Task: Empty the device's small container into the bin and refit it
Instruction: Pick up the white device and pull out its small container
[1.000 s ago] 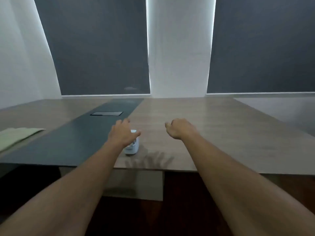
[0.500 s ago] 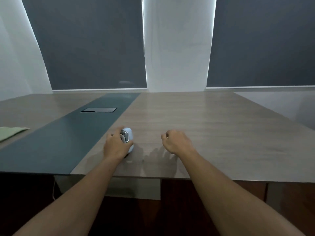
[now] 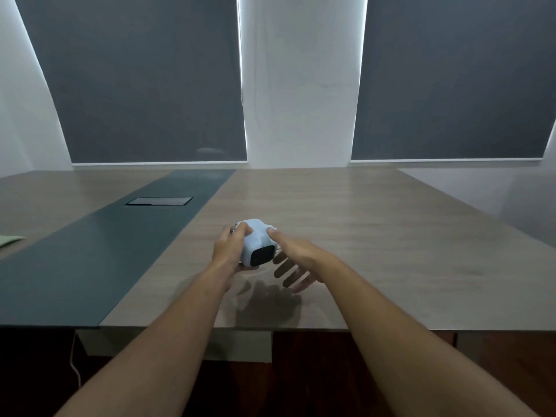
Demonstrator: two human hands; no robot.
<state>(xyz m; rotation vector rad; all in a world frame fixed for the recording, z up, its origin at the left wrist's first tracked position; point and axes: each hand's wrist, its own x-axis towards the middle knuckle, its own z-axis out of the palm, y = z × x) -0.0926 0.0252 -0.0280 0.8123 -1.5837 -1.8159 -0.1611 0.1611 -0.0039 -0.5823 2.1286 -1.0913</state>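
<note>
A small pale blue device (image 3: pixel 256 239) with a dark panel on its near face is held just above the wooden table (image 3: pixel 376 236). My left hand (image 3: pixel 230 249) grips it from the left side, thumb over the top. My right hand (image 3: pixel 293 260) is beside it on the right, fingers spread apart and pointing down, with the thumb tip touching the device's upper right edge. A metal part shows at the device's far left, mostly hidden by my left fingers. No bin is in view.
A dark grey strip (image 3: pixel 99 251) runs along the table on the left, with a rectangular hatch (image 3: pixel 159 201) set in it. A pale green cloth (image 3: pixel 9 239) lies at the far left edge. Dark blinds and a white pillar stand behind.
My left hand lifted the device off the table and turned it so its dark panel faces me. My right hand opened from a loose fist and moved left up to the device.
</note>
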